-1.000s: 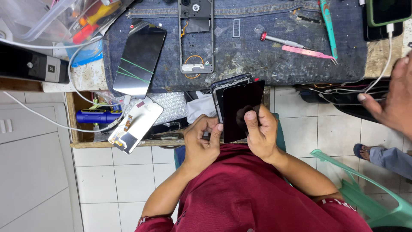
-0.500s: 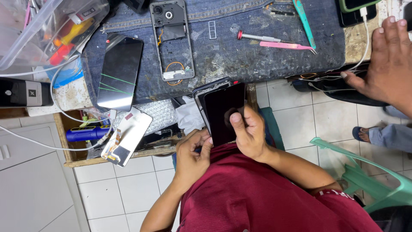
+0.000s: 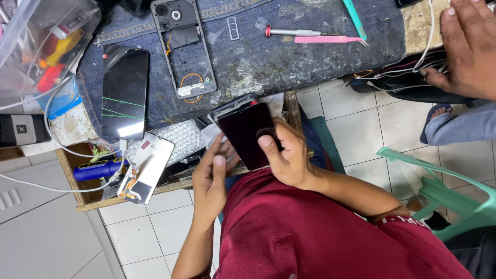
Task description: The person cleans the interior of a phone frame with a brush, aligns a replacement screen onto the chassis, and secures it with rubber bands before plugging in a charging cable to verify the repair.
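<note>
Right hand [image 3: 289,155] gripped dark phone [image 3: 247,134] below denim mat [image 3: 289,62] | left hand [image 3: 211,178] fingers pressed together at phone's lower edge.

A dark, glossy phone screen panel [image 3: 247,133] is sitting tilted over the desk's [image 3: 268,62] front edge, its display blank, a grey frame edging its upper side.

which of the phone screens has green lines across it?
The dark screen lying flat on the denim mat; the one in the hands is plain dark, the white panel is face down.

Open phone frame [image 3: 186,49] ahead; right side free
</note>
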